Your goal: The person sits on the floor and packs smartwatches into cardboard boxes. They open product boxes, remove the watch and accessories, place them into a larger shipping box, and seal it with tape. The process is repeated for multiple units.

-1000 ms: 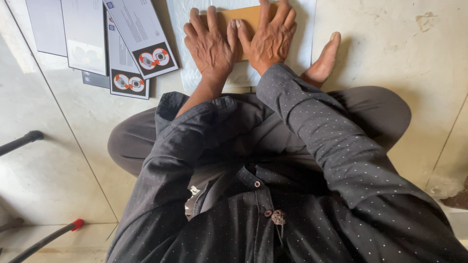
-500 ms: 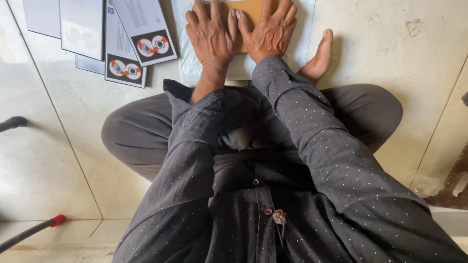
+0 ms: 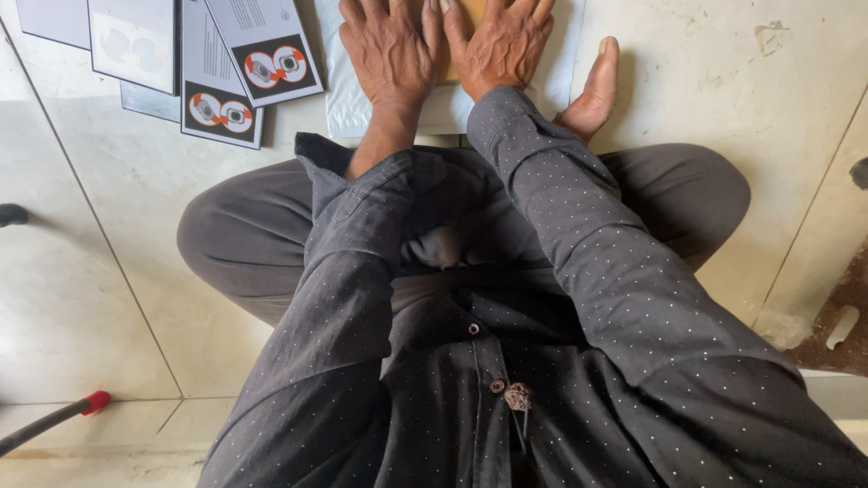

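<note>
Both of your hands lie flat and spread at the top centre of the frame, gripping nothing: your left hand (image 3: 391,54) presses palm-down with fingers fanned, and your right hand (image 3: 499,45) lies just beside it, thumbs nearly touching. Beneath them sits a tan flat cardboard piece (image 3: 449,56), mostly hidden by your palms, and it rests on a pale white padded plastic mailer (image 3: 344,99) that shows at the left of your left wrist and at the right of your right hand.

Starting at the upper left of the frame, several printed paper sleeves with pictures of orange-and-white discs (image 3: 221,108) lie overlapping on the pale tiled floor (image 3: 81,271), near the mailer but apart from your hands. At the lower left, a dark rod with a red tip (image 3: 54,417) lies on the tiles. At centre, your dark dotted shirt sleeves (image 3: 579,235) reach up to the hands over crossed grey trousers. Right of your right hand, your bare foot (image 3: 592,90) rests against the mailer's edge.
</note>
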